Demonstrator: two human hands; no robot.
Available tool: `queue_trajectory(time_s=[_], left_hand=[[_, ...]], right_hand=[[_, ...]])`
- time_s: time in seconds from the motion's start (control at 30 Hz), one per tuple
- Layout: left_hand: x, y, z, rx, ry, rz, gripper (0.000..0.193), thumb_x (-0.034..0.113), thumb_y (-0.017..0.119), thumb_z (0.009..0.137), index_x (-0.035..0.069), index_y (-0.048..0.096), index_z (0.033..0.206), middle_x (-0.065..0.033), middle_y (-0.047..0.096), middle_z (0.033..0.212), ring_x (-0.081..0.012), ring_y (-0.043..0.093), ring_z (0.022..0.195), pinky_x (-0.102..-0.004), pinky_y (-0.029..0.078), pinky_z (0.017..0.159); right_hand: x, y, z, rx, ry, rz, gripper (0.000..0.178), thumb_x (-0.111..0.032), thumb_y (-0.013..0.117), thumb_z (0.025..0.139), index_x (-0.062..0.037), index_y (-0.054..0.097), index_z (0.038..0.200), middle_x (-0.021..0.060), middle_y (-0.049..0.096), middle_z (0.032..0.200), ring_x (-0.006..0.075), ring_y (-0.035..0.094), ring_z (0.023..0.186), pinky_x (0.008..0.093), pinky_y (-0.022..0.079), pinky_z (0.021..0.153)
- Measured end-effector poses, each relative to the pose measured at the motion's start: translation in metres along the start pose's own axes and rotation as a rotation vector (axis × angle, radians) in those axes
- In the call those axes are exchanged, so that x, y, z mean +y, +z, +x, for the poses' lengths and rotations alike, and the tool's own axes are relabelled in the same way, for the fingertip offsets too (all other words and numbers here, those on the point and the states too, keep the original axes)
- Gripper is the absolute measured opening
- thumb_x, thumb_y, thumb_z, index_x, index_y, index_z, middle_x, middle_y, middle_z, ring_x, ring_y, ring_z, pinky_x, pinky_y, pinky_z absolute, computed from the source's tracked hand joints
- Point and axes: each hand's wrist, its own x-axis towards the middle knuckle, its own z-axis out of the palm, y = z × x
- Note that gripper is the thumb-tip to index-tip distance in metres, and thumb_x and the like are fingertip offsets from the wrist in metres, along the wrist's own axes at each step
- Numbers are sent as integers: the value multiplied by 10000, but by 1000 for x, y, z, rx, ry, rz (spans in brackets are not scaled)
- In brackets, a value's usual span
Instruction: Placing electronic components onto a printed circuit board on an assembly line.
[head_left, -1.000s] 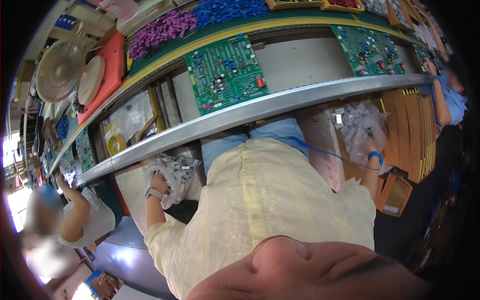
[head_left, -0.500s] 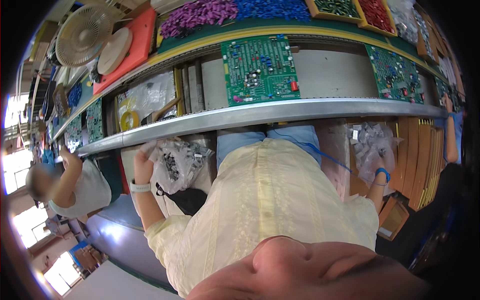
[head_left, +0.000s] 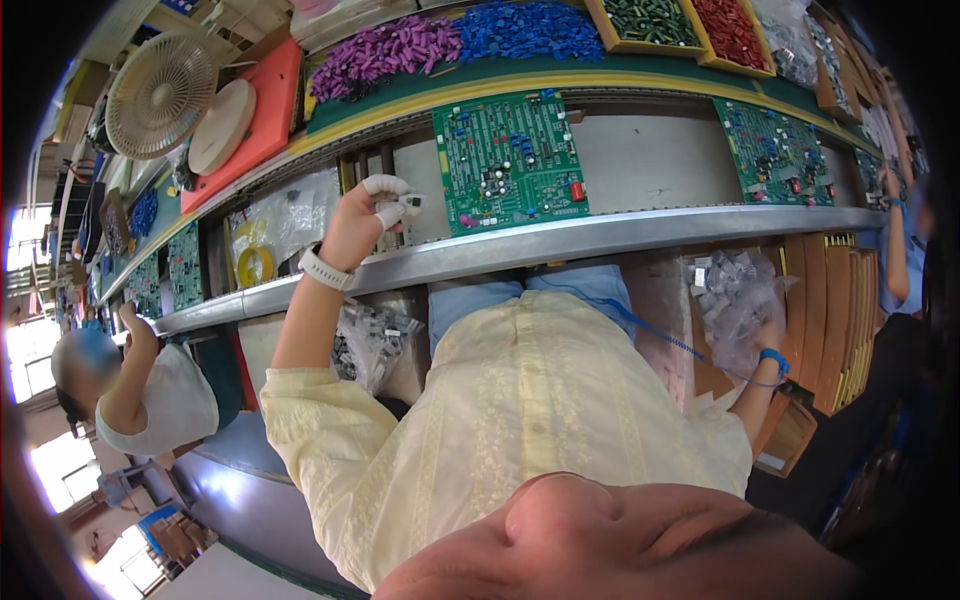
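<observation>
My left hand (head_left: 368,222), with white coverings on its fingertips and a white watch band on the wrist, pinches a small grey-and-black component (head_left: 412,202). It is above the metal rail, beside the left edge of a green circuit board (head_left: 512,165) populated with parts. My right hand (head_left: 771,334), wearing a blue wrist strap, is at a clear plastic bag (head_left: 735,290) of grey components; the bag hides its fingers. Another open plastic bag (head_left: 368,345) of grey components lies below my left forearm.
Along the front runs a metal rail (head_left: 520,232). A second circuit board (head_left: 775,155) is farther right. Behind are piles of purple parts (head_left: 385,55) and blue parts (head_left: 530,32), trays of green and red parts, and a fan (head_left: 162,95). Co-workers are at both sides.
My left hand has come up from the left bag to beside the board, now with a small component in its fingers. The right hand stays at its bag, whose parts show more.
</observation>
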Motion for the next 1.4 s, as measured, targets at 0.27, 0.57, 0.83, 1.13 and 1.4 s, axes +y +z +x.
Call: queue_trajectory(time_s=[0.27, 0.57, 0.83, 1.13, 1.4], left_hand=[[-3, 33, 18, 26, 318, 489, 188, 47, 618, 779, 28, 606, 965, -130, 647, 819, -195, 634, 708, -303, 494, 630], [13, 42, 15, -151, 485, 1000, 179, 86, 619, 744, 57, 637, 920, -140, 635, 813, -300, 611, 720, -352, 496, 653], [0, 43, 15, -134, 576, 1121, 182, 90, 604, 723, 93, 640, 901, -116, 617, 767, -291, 601, 691, -378, 494, 623], [2, 49, 11, -144, 591, 1174, 259, 48, 554, 688, 104, 644, 924, -113, 594, 715, -285, 596, 651, -383, 497, 580], [9, 51, -2, -68, 699, 1191, 342, 17, 577, 711, 92, 633, 1041, -109, 595, 951, -276, 566, 860, -363, 487, 725]], right_hand=[[-80, -144, -30, -84, 13, 323, 237, -86, 432, 821, 16, 639, 871, 117, 639, 753, 188, 611, 687, 312, 480, 610], [-222, -210, -54, -52, -488, 958, 203, -113, 507, 882, -45, 619, 1037, 11, 606, 917, 62, 516, 735, 192, 403, 645], [-315, -214, -63, -272, -878, 1087, 304, -35, 576, 816, -26, 554, 1119, 40, 586, 1053, 112, 556, 915, 239, 448, 775], [-427, -192, -84, -282, -1261, 748, 353, -72, 617, 797, -25, 535, 1137, 106, 618, 937, 178, 611, 801, 282, 482, 730], [-473, -175, -92, -22, -1601, 592, 334, -73, 612, 765, -38, 564, 1093, 107, 582, 850, 233, 583, 770, 312, 468, 719]])
